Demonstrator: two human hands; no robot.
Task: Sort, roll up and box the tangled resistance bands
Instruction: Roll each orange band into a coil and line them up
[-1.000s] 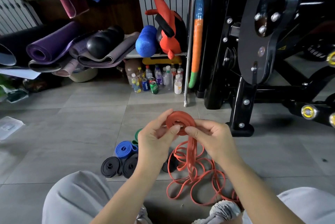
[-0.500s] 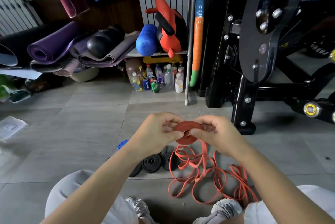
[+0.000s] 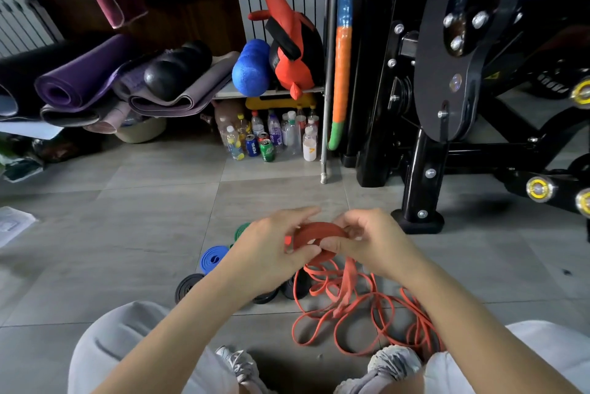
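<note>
The person crouches over a grey tiled floor [image 3: 127,234], both hands raised in front of the knees. The left hand [image 3: 271,253] and the right hand [image 3: 373,243] meet around a half-wound coil of the red band [image 3: 316,232]. Each grip is closed on the coil, thumb and curled fingers pinching its flat edges from opposite sides. From under the coil the unrolled length [image 3: 351,307] of the same band drops to the floor and lies there in tangled loops between the shoes. To the left of the hands, finished rolls sit on the tiles: a blue roll [image 3: 212,258], a green roll [image 3: 241,230] partly hidden behind the left hand, and a black roll [image 3: 186,286]; more black rolls [image 3: 295,286] show under the left wrist. Farther back stand bottles and cans [image 3: 271,135], rolled mats [image 3: 83,81] and a black exercise machine [image 3: 424,170]. No box can be made out.
</note>
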